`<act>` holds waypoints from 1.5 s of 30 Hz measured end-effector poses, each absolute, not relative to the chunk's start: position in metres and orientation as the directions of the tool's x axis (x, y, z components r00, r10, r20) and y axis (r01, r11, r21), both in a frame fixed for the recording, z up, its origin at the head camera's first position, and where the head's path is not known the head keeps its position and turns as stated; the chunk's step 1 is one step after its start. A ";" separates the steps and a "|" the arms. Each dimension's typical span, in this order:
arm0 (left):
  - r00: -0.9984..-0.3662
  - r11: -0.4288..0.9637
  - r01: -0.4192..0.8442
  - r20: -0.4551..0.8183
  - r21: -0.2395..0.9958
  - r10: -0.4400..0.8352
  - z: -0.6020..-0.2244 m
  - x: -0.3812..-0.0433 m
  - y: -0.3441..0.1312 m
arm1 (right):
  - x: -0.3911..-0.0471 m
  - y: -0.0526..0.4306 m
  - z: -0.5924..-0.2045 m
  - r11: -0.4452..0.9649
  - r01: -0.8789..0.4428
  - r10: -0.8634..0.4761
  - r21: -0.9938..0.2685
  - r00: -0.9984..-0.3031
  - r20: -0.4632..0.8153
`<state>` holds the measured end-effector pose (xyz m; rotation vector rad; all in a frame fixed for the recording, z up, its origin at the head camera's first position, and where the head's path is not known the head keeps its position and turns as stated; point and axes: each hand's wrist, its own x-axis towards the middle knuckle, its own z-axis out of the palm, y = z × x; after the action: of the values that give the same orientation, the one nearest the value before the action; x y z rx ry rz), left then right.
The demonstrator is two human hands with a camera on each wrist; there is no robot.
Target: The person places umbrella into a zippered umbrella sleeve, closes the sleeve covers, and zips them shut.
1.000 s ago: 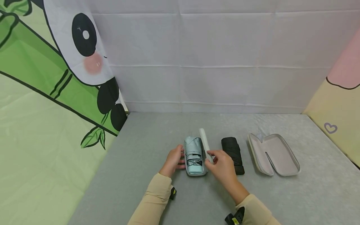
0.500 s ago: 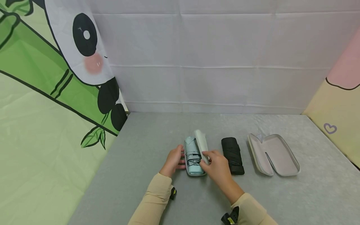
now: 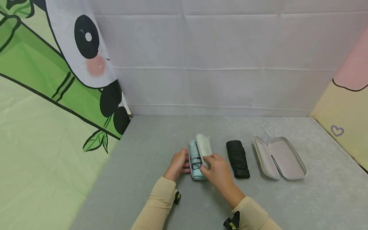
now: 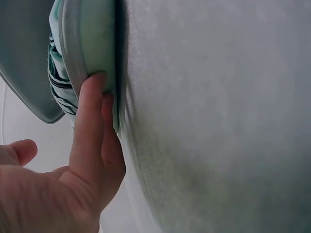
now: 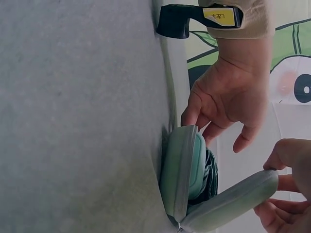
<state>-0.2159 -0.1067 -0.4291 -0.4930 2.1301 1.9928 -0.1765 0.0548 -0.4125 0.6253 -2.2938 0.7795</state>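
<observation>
A folded light-blue compact umbrella (image 3: 196,173) lies in the lower half of a pale green hard case (image 4: 99,34). The case's lid (image 3: 203,143) is hinged on the right and leans partway over the umbrella. My right hand (image 3: 219,172) pinches the lid's free edge between thumb and fingers, as the right wrist view shows. On the case's left side, my left hand (image 3: 176,163) rests nearly straight fingertips (image 4: 92,92) against the wall, with its thumb held away. The right part of the umbrella is hidden under the lid.
Right of the case lies a folded black umbrella (image 3: 238,159). Beyond it a second, pale case (image 3: 288,159) lies spread open on the grey tabletop (image 3: 325,198). A white cloth backdrop (image 3: 224,64) rises behind the table, with printed cloths at both sides.
My right hand has moved left, swinging the lid from nearly upright to leaning over the light-blue umbrella. My left hand has stayed at the case's side.
</observation>
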 end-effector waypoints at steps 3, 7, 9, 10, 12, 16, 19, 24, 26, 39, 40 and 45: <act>-0.930 0.034 -0.357 -0.352 0.934 -0.105 -0.429 -0.216 -0.106 | -0.177 0.053 -0.414 0.702 -0.630 -0.249 -0.330 -0.652 0.716; -0.932 0.026 -0.353 -0.349 0.935 -0.097 -0.430 -0.216 -0.106 | -0.179 0.050 -0.417 0.701 -0.658 -0.285 -0.274 -0.611 0.739; -0.933 0.026 -0.352 -0.348 0.936 -0.096 -0.430 -0.216 -0.106 | -0.180 0.048 -0.419 0.705 -0.663 -0.304 -0.251 -0.603 0.738; -0.933 0.025 -0.352 -0.348 0.936 -0.096 -0.430 -0.216 -0.106 | -0.180 0.048 -0.419 0.706 -0.664 -0.313 -0.244 -0.602 0.734; -0.933 0.023 -0.351 -0.347 0.936 -0.097 -0.430 -0.216 -0.106 | -0.181 0.047 -0.420 0.708 -0.667 -0.329 -0.234 -0.604 0.726; -0.931 0.013 -0.352 -0.349 0.936 -0.104 -0.430 -0.217 -0.105 | -0.181 0.044 -0.421 0.711 -0.671 -0.358 -0.211 -0.603 0.713; -0.930 0.007 -0.355 -0.352 0.935 -0.109 -0.430 -0.217 -0.104 | -0.181 0.043 -0.422 0.712 -0.676 -0.377 -0.188 -0.594 0.710; -0.927 0.013 -0.362 -0.358 0.932 -0.115 -0.430 -0.217 -0.104 | -0.180 0.039 -0.423 0.707 -0.687 -0.394 -0.168 -0.579 0.714; -0.927 0.016 -0.360 -0.356 0.933 -0.116 -0.430 -0.217 -0.104 | -0.179 0.037 -0.422 0.705 -0.690 -0.395 -0.166 -0.576 0.715; -0.938 0.029 -0.331 -0.326 0.943 -0.118 -0.431 -0.216 -0.104 | -0.180 0.030 -0.429 0.704 -0.700 -0.444 -0.122 -0.568 0.693; -0.939 0.029 -0.329 -0.323 0.944 -0.119 -0.431 -0.216 -0.104 | -0.180 0.030 -0.429 0.704 -0.701 -0.451 -0.115 -0.566 0.690; -0.943 0.029 -0.316 -0.311 0.948 -0.121 -0.433 -0.216 -0.105 | -0.181 0.028 -0.432 0.705 -0.704 -0.477 -0.082 -0.557 0.679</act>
<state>-0.2157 -0.1048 -0.4327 -0.4609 2.1451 2.0434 -0.1806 0.0282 -0.4316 0.8964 -2.2691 0.4599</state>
